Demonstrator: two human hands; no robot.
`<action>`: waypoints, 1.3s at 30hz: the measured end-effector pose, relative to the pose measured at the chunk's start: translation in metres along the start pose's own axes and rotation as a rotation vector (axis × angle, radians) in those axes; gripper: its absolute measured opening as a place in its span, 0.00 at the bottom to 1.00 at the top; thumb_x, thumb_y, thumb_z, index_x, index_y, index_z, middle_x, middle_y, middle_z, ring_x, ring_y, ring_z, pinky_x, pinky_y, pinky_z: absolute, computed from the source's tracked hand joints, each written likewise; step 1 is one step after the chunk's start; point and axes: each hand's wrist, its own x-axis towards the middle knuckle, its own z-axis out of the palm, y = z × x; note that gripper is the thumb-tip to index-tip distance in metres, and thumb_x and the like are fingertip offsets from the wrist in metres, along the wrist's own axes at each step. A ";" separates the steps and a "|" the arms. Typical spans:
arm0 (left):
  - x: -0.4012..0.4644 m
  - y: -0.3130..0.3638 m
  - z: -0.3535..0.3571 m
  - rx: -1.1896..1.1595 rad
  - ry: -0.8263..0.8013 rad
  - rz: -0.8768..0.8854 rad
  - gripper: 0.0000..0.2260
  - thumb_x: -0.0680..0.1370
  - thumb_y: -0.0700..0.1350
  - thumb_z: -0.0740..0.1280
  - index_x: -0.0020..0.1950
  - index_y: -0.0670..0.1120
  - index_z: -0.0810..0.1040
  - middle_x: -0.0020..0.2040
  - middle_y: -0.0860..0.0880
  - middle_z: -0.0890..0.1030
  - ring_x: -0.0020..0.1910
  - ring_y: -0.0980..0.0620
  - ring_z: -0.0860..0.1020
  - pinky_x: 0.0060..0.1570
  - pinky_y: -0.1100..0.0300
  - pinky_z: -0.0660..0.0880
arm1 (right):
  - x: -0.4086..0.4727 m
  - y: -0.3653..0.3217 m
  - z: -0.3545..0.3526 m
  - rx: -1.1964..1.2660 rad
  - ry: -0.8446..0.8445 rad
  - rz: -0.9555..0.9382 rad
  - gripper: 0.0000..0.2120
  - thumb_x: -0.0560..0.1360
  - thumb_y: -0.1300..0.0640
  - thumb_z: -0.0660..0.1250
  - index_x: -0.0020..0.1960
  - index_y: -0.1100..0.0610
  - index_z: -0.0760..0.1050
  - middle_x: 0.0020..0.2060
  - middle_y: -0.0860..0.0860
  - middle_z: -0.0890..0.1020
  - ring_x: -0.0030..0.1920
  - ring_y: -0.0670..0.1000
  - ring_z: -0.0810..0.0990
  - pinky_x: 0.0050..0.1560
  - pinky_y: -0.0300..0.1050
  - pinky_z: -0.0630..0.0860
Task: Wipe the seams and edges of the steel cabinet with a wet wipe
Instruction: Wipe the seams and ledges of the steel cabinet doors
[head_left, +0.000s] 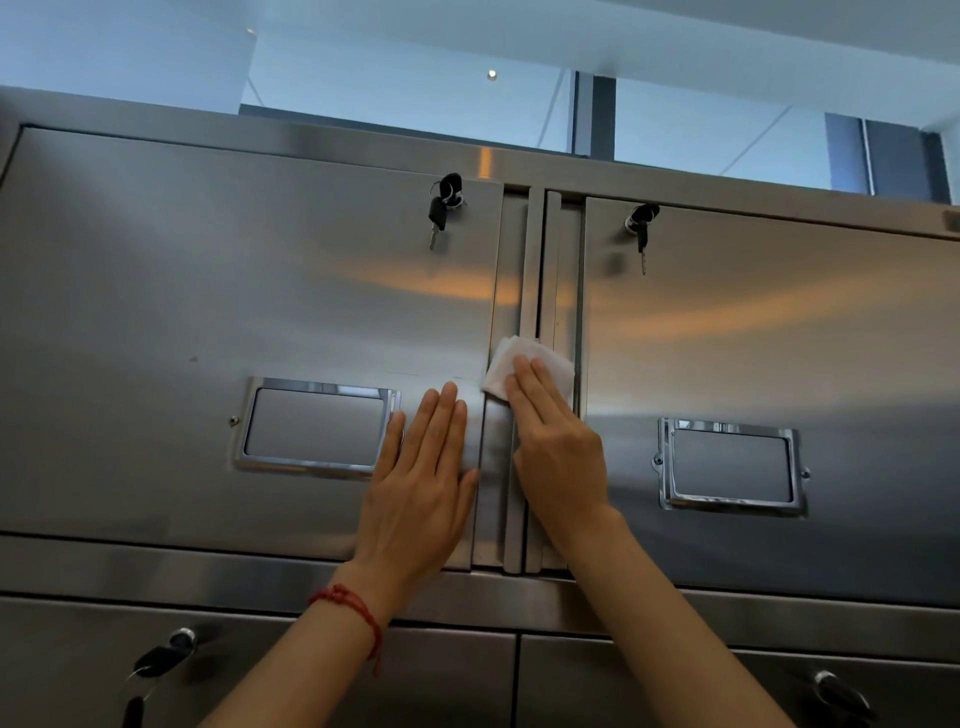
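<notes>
Head view, looking up at the brushed stainless-steel cabinet (218, 291). Right hand (558, 452) flat, fingers straight and together, pressing the folded white wet wipe (519, 358) against the vertical seam (532, 291) between the two upper doors; nothing curled round the wipe, only pinned by the fingertips. Left hand (423, 478) flat too, fingers straight, resting on the left door just beside the seam, holding nothing. Wipe sitting roughly midway up the seam, covering the central strip and overlapping both door edges.

Risks, as judged from here:
- Wipe only pinned, not gripped, so likely to slip out and drop on a fast stroke.
- Flat fingers riding over the strip, probably missing the narrow recesses on either side; dirt left in the grooves.
- Folded sheet-metal door edges possibly sharp enough to snag the wipe or nick a fingertip.
- Reaching upward near the dangling black-headed keys (439, 213); easy to knock on a stroke toward the top.
- Left palm likely leaving smears on the polished door face.

Counts:
- Hands: two.
- Wet wipes: one.
- Upper doors in view: two; parts of two more below.
- Chrome rectangular label frames (317, 428): two, one per upper door.
- Locks with keys: two on the upper doors, two more partly visible below.
- Red cord bracelet (358, 613): one, on the left wrist.
</notes>
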 end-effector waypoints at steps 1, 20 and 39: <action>0.000 0.000 0.000 0.000 -0.002 -0.002 0.25 0.80 0.50 0.49 0.72 0.36 0.61 0.73 0.38 0.61 0.72 0.40 0.60 0.68 0.44 0.58 | 0.000 0.000 0.000 0.000 -0.003 -0.004 0.23 0.59 0.75 0.76 0.53 0.72 0.78 0.53 0.66 0.79 0.54 0.63 0.79 0.45 0.57 0.80; 0.000 0.001 0.000 -0.008 -0.004 -0.001 0.25 0.80 0.50 0.49 0.72 0.36 0.60 0.73 0.39 0.60 0.73 0.41 0.59 0.68 0.44 0.57 | 0.034 0.004 -0.002 -0.007 0.014 0.033 0.24 0.58 0.75 0.77 0.53 0.73 0.78 0.53 0.67 0.79 0.53 0.64 0.80 0.40 0.59 0.80; 0.000 0.001 -0.001 0.016 -0.019 0.002 0.25 0.80 0.51 0.48 0.72 0.37 0.61 0.73 0.39 0.60 0.72 0.40 0.60 0.68 0.45 0.58 | 0.028 0.003 -0.003 -0.023 -0.006 0.026 0.24 0.58 0.75 0.77 0.53 0.72 0.78 0.53 0.66 0.80 0.53 0.64 0.80 0.40 0.57 0.80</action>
